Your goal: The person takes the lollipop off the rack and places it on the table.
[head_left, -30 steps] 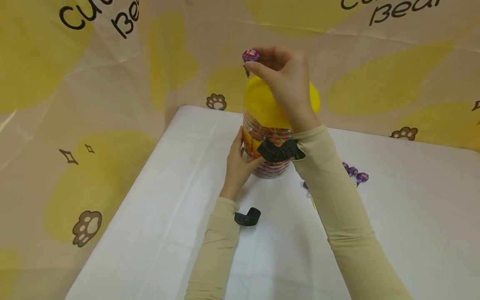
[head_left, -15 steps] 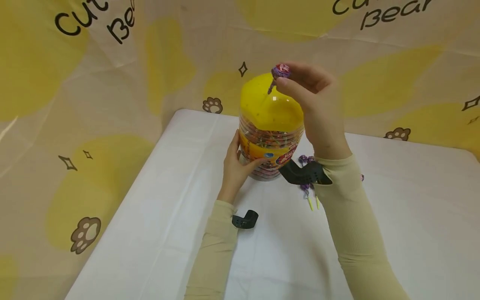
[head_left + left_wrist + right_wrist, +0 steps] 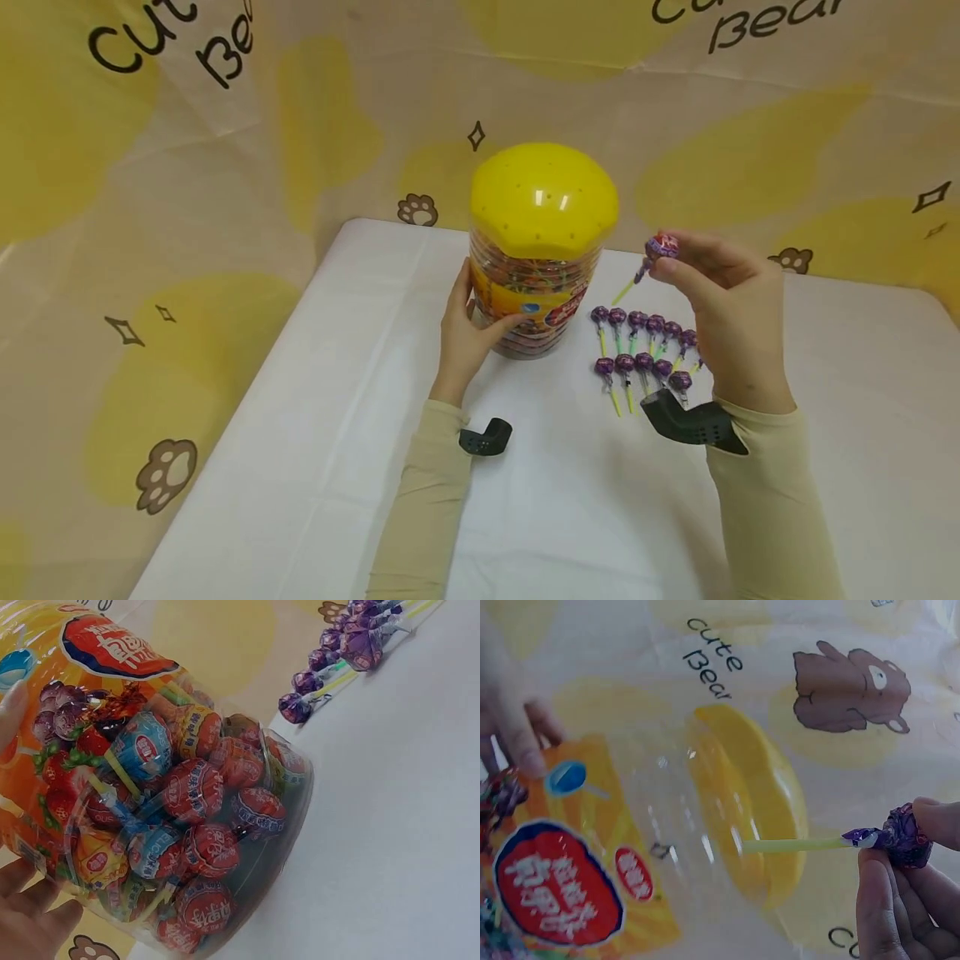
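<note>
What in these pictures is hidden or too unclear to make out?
- Lollipops on the table: right hand covers the rows' far end in the head view; count unknown.
- Jar label: too small in the head view, cropped in both wrist views.
- Left hand: only fingertips show in the left wrist view.

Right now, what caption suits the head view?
Right hand pinches a purple lollipop; left hand steadies the yellow-lidded jar.

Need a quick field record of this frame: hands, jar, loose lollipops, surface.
left hand: rests against the jar's side, fingers straight
right hand: pinches a purple lollipop by its head, stick pointing toward the jar
jar: clear, upright, yellow lid with holes, full of wrapped lollipops
loose lollipops: purple, two rows on the table right of the jar
table: white cloth
</note>
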`<state>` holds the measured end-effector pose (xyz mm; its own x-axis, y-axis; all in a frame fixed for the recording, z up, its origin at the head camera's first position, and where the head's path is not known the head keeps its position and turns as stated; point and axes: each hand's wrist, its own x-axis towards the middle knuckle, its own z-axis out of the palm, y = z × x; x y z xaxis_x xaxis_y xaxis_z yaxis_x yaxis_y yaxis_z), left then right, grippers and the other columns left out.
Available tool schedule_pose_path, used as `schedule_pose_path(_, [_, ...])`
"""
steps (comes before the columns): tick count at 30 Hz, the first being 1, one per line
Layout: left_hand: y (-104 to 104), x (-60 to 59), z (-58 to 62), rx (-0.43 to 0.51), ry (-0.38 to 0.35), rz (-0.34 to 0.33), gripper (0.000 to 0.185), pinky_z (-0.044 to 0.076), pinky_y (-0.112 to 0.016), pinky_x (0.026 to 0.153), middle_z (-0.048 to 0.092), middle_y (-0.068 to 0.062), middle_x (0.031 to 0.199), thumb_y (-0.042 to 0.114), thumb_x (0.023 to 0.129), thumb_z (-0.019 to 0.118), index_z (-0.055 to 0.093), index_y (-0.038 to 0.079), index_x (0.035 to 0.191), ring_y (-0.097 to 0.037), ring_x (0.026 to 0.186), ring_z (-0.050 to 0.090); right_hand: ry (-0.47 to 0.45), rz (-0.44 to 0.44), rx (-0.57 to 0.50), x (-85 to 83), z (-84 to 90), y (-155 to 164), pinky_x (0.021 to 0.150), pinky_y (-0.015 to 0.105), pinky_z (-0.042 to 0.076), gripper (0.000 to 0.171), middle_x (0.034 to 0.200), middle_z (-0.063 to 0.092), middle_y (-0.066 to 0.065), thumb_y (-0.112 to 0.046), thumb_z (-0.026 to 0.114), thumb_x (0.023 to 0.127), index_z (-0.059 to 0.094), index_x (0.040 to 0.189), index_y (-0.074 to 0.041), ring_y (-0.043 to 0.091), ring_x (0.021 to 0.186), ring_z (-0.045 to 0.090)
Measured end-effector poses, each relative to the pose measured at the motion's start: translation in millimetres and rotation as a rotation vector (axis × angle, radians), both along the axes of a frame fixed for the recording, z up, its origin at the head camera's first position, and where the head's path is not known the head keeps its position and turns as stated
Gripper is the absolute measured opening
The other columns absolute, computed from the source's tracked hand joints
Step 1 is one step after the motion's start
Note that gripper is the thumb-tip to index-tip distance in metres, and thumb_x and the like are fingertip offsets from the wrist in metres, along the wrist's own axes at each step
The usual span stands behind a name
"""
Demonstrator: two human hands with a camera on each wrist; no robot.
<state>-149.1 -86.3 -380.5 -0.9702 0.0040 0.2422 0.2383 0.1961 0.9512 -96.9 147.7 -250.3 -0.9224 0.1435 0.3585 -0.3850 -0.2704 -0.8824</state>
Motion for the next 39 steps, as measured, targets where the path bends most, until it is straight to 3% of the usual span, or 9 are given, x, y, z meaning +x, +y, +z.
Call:
schedule_pose_path(6, [-2.7, 0.0, -1.4, 0.011, 0.018, -0.011, 0.099, 0.026, -0.037, 0.114, 0.025, -0.006, 0.153, 0.028, 0.077, 0.079, 0.017, 0.010, 0.152, -0.017, 0.139, 0.025, -0.077, -0.076, 0.080, 10.2, -27.9, 25.1, 0.078, 0.023, 0.056, 0.020, 0.090, 0.069, 0.011, 0.009, 0.067, 0.082, 0.066, 0.101, 0.014, 0.019, 0.078, 0.065])
schedule_pose_path(11, [-2.5, 1.0, -1.0, 0.018, 0.018, -0.021, 0.102, 0.026, -0.037, 0.114, 0.024, -0.006, 0.154, 0.036, 0.075, 0.078, 0.017, 0.011, 0.152, -0.018, 0.139, 0.024, -0.208, -0.093, 0.194, 18.7, -49.6, 52.0, 0.075, 0.018, 0.054, 0.017, 0.088, 0.070, 0.005, 0.006, 0.067, 0.083, 0.070, 0.099, 0.006, 0.014, 0.076, 0.064])
schedule_pose_path(16, [-3.1, -0.3, 1.4, 0.014, 0.017, -0.023, 0.099, 0.026, -0.037, 0.114, 0.024, -0.006, 0.154, 0.026, 0.077, 0.079, 0.017, 0.010, 0.152, -0.018, 0.140, 0.024, -0.366, -0.059, 0.313, 22.8, -71.1, 86.7, 0.073, 0.011, 0.051, 0.011, 0.087, 0.071, -0.002, -0.002, 0.067, 0.086, 0.073, 0.095, -0.005, 0.010, 0.073, 0.067])
schedule_pose_path(19, [-4.3, -2.2, 2.2, 0.018, 0.026, -0.012, 0.097, 0.025, -0.038, 0.114, 0.024, -0.006, 0.154, 0.021, 0.077, 0.079, 0.017, 0.010, 0.152, -0.018, 0.140, 0.024, -0.487, -0.076, 0.466, 19.2, -84.3, 103.3, 0.072, 0.007, 0.049, 0.005, 0.086, 0.069, -0.009, -0.013, 0.067, 0.088, 0.072, 0.092, -0.013, 0.007, 0.074, 0.067])
schedule_pose_path(22, [-6.0, -2.4, 2.1, 0.016, 0.024, -0.002, 0.097, 0.025, -0.038, 0.114, 0.024, -0.006, 0.154, 0.019, 0.078, 0.079, 0.017, 0.011, 0.152, -0.018, 0.140, 0.023, -0.610, -0.079, 0.640, 15.2, -97.5, 115.3, 0.072, 0.010, 0.049, 0.018, 0.083, 0.065, -0.016, -0.025, 0.066, 0.089, 0.069, 0.097, -0.009, 0.005, 0.075, 0.066])
schedule_pose_path(25, [-6.6, -1.5, 1.5, 0.009, 0.017, -0.006, 0.097, 0.025, -0.038, 0.114, 0.023, -0.006, 0.154, 0.019, 0.078, 0.078, 0.016, 0.011, 0.152, -0.018, 0.140, 0.022, -0.718, -0.049, 0.735, 14.7, -109.8, 125.0, 0.087, 0.023, 0.050, 0.037, 0.082, 0.063, -0.019, -0.033, 0.066, 0.089, 0.064, 0.106, 0.000, 0.002, 0.078, 0.066])
schedule_pose_path(28, [-7.4, -0.6, 1.3, 0.005, 0.017, -0.005, 0.097, 0.025, -0.038, 0.114, 0.022, -0.006, 0.154, 0.019, 0.079, 0.078, 0.015, 0.011, 0.152, -0.018, 0.140, 0.022, -0.781, -0.011, 0.721, 15.3, -120.7, 131.7, 0.087, 0.025, 0.051, 0.038, 0.081, 0.063, -0.019, -0.033, 0.068, 0.088, 0.065, 0.106, 0.000, 0.001, 0.077, 0.065])
schedule_pose_path(31, [-8.0, -0.4, 1.3, 0.006, 0.016, 0.000, 0.096, 0.025, -0.037, 0.114, 0.023, -0.006, 0.154, 0.019, 0.079, 0.078, 0.016, 0.011, 0.152, -0.017, 0.140, 0.022, -0.810, 0.015, 0.694, 14.3, -129.4, 135.6, 0.071, 0.011, 0.050, 0.029, 0.080, 0.066, -0.017, -0.031, 0.070, 0.086, 0.069, 0.101, -0.006, 0.000, 0.076, 0.065])
schedule_pose_path(39, [-10.3, 0.8, 2.1, 0.012, 0.012, 0.011, 0.097, 0.024, -0.037, 0.114, 0.023, -0.005, 0.154, 0.021, 0.078, 0.078, 0.016, 0.011, 0.152, -0.017, 0.140, 0.023, -0.816, 0.032, 0.764, 10.5, -138.2, 132.8, 0.067, 0.011, 0.050, 0.049, 0.079, 0.066, -0.015, -0.032, 0.073, 0.084, 0.064, 0.111, 0.008, -0.002, 0.074, 0.062])
